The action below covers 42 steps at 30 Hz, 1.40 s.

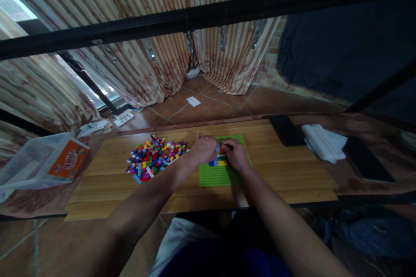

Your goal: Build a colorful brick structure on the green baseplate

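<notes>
A green studded baseplate point(221, 178) lies on the wooden board in front of me. Several building bricks point(218, 163), blue, yellow and red among them, are grouped on its upper half. From the left, my left hand point(205, 148) reaches over this group with its fingers curled and closed at the bricks. My right hand point(237, 154) meets it from the other side, thumb and fingers pinched together near the same bricks. Whatever sits between the fingertips is too small and covered to name. Left of the baseplate spreads a heap of mixed coloured bricks point(156, 159).
A clear plastic tub point(35, 160) with an orange label stands left of the wooden board point(286, 173). A black phone point(287, 130) lies at the board's back right. Beyond it are a white packet point(320, 140) and another dark flat device point(367, 160). A black bar point(182, 19) crosses above.
</notes>
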Available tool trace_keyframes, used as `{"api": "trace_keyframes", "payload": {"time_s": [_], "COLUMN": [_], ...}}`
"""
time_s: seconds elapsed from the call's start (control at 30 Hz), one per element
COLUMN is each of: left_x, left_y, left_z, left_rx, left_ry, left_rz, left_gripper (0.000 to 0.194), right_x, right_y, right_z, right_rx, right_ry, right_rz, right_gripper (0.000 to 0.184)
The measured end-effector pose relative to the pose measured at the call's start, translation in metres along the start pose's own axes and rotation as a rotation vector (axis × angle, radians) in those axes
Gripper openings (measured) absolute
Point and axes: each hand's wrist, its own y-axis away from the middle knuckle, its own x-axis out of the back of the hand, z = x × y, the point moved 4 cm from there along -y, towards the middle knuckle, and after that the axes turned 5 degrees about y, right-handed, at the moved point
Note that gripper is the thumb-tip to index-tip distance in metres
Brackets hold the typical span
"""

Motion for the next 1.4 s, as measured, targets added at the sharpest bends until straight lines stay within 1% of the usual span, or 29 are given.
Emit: {"api": "trace_keyframes", "payload": {"time_s": [0.13,0.33,0.5,0.6,0.7,0.77,0.87,0.93,1.0,1.17,1.27,1.4], "left_x": [0.000,-0.009,-0.016,-0.021,-0.026,-0.029,-0.037,-0.043,-0.048,-0.054,-0.055,-0.058], "left_y": [-0.003,0.001,0.004,0.000,-0.005,-0.008,-0.011,-0.013,-0.016,-0.020,-0.021,-0.020], "left_z": [0.001,0.000,-0.009,-0.016,-0.025,-0.031,-0.039,-0.043,-0.046,-0.044,-0.043,-0.044], "left_rx": [0.035,0.092,0.207,0.284,0.329,0.336,0.298,0.273,0.265,0.331,0.370,0.358], "left_ry": [-0.004,0.045,0.174,0.268,0.377,0.460,0.632,0.755,0.826,0.762,0.774,0.822], "left_rz": [-0.005,0.005,0.111,0.099,0.072,0.075,0.109,0.141,0.161,0.150,0.159,0.180], "left_gripper": [0.016,0.016,0.015,0.019,0.023,0.028,0.033,0.029,0.023,0.020,0.019,0.018], "right_x": [0.000,0.000,-0.001,-0.001,-0.001,-0.001,0.000,0.001,0.001,0.002,0.002,0.002], "right_y": [0.001,0.002,0.001,0.001,0.001,0.001,0.001,0.001,0.002,0.004,0.004,0.005], "right_z": [-0.001,0.000,0.001,0.002,0.003,0.003,0.003,0.002,0.001,-0.001,-0.001,-0.001], "right_rx": [-0.001,0.006,0.003,0.007,0.010,0.014,0.023,0.026,0.024,0.014,0.011,0.003], "right_ry": [0.003,0.012,0.020,0.024,0.020,0.017,0.016,0.019,0.025,0.038,0.039,0.035], "right_rz": [-0.003,0.001,-0.003,-0.002,-0.003,-0.006,-0.010,-0.016,-0.016,-0.009,-0.006,-0.017], "right_gripper": [0.017,0.018,0.017,0.016,0.016,0.017,0.019,0.021,0.022,0.024,0.024,0.026]}}
